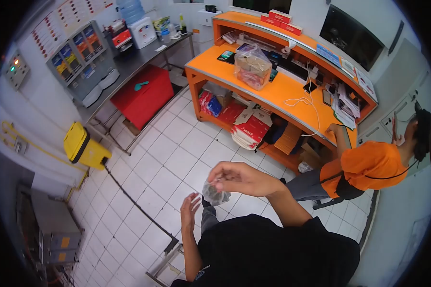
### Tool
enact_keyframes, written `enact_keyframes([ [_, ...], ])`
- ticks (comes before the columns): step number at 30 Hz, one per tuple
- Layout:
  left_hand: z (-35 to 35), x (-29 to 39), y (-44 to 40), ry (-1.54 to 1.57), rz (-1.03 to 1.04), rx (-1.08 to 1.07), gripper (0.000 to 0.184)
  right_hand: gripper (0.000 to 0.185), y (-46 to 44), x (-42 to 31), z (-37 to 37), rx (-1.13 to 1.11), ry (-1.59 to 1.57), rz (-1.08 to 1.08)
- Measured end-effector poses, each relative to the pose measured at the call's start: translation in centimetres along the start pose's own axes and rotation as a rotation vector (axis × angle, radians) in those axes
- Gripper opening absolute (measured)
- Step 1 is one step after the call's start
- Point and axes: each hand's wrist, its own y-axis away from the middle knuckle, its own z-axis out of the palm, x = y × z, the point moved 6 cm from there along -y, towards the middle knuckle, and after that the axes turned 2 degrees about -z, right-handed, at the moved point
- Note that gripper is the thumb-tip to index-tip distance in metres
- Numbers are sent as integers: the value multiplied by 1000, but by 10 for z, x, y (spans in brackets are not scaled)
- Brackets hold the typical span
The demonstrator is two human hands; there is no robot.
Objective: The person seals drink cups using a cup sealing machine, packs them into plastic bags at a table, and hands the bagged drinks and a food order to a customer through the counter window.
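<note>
My right hand (242,178) is raised in front of my chest, fingers closed on the top of a small clear plastic bag (216,195). The bag hangs below the fingertips, and what it contains is too blurred to make out. Just to its left, my left hand (190,210) is held up with fingers apart. Nothing is in it, and it does not touch the bag.
An orange counter (206,64) bears a clear bag of goods (252,67), phones and papers. A person in an orange shirt (373,167) sits at its right end. Leftward stand a yellow bin (84,146), a red box (146,98) and a metal table (100,91).
</note>
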Motion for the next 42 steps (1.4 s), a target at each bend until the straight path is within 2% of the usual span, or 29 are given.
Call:
enact_keyframes([
  [2,2,34,-59,-78,22,39,46,26,-15,2,-37,136,8,14],
  [3,15,52,-94,-75,23,13,46,26,-24,-1,-56,156,25,12],
  [6,73,121,-178,-269,104,-101,46,23,-28,-3,-102,406,-22,27],
  [9,181,202,-254,-395,265,-273,39,24,-31,-9,-153,553,-32,-69],
  [11,263,246,-298,-402,444,-376,37,23,-35,-12,-182,653,-88,-85],
  [13,349,282,-335,-280,422,-463,46,23,-33,-15,-222,768,-25,-104],
  [15,422,312,-378,-482,608,-408,62,23,-30,-15,-261,836,-21,-130],
  [16,453,313,-408,-496,602,-426,62,23,-27,-18,-281,878,-6,-132],
  [18,514,315,-469,-705,808,-374,80,22,-20,-32,-317,968,2,-160],
  [19,536,312,-497,-712,813,-405,80,22,-19,-42,-332,996,-1,-174],
  [21,574,305,-540,-1063,1171,-346,95,22,-11,-59,-363,1084,16,-206],
  [22,582,292,-576,-1173,1138,-268,104,22,-7,-64,-379,1121,48,-202],
  [23,589,292,-585,-1179,1132,-297,104,22,-6,-69,-389,1146,38,-198],
  [25,601,286,-611,-1272,770,-498,84,22,0,-89,-417,1266,96,-185],
  [28,610,277,-624,-1572,738,-656,53,23,14,-98,-454,1385,127,-182],
  [30,621,281,-627,-1661,703,-728,47,22,21,-102,-481,1504,152,-189],
  [32,617,276,-624,-1357,498,-1022,37,20,16,-109,-500,1585,129,-140],
  [33,621,281,-618,-1368,470,-1040,37,19,11,-114,-509,1611,139,-138],
  [35,635,295,-595,-1021,166,-1148,31,17,6,-115,-526,1685,145,-106],
  [36,640,299,-590,-1043,115,-1157,31,16,2,-122,-531,1744,185,-59],
  [38,665,303,-585,-877,-57,-1266,29,18,-4,-127,-545,1812,194,-106],
  [42,672,314,-588,-819,-18,-1322,31,20,-7,-128,-559,1877,196,-215],
])
